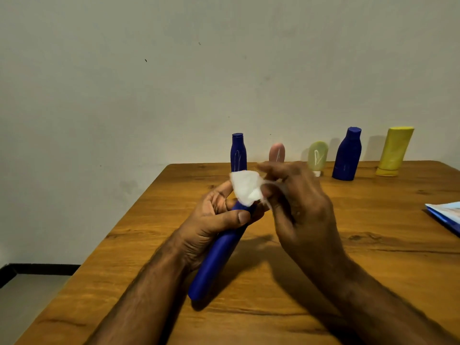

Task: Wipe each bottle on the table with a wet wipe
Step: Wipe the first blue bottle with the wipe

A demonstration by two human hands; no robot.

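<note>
I hold a long blue plastic bottle (219,252) in my left hand (214,220). My fingers and thumb are curled round it near its top. The bottle is tilted. Its bottom end points down and back toward me, and its top end points up and away from me. It is up off the brown wooden table (323,282).

My right hand (298,202) pinches a small white wet wipe (246,186) and holds it on the top end of the bottle. So the wipe is at the far end, and the rest of the bottle runs back toward me. I think my next rub must go down along the bottle, toward my left hand.

Five more bottles stand at the back of the table, well away from my hands: a thin dark blue bottle (238,153), a small pink tube (277,151), a small pale green tube (317,155), a fat dark blue bottle (347,155) and a tall yellow tube (394,151). My right hand is nearer to most of them.

A blue and white pack (445,215) lies at the right edge of the table.
</note>
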